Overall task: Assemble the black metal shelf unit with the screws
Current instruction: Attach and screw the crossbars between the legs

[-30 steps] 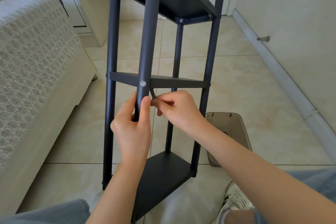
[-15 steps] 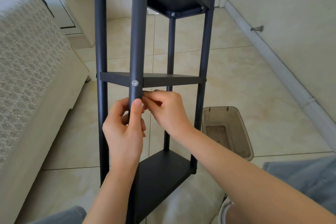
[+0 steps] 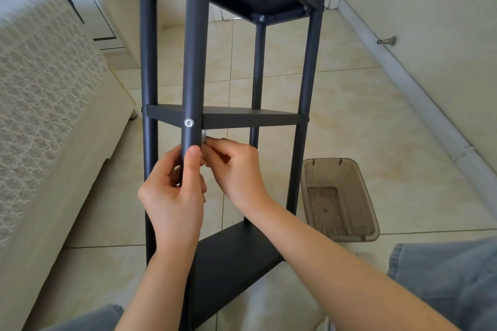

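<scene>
1. Head view: I see the black shelf unit (image 3: 231, 118) standing upright on the tiled floor (image 3: 349, 105), straight ahead and close in.
2. The left hand (image 3: 172, 196) is wrapped round the nearest post (image 3: 193, 62) just below the middle shelf, with the thumb laid up its front.
3. The right hand (image 3: 236, 169), just right of that post, pinches a small silvery piece (image 3: 204, 137) under the middle shelf; I cannot tell what it is.
4. A screw (image 3: 189, 123) sits in the post at middle-shelf level.
5. A brown plastic bin (image 3: 330, 161) sits on the floor to the right of the unit.

Black shelf (image 3: 242, 119), silver screw (image 3: 189, 123), perhaps lacy cover (image 3: 40, 88)
</scene>
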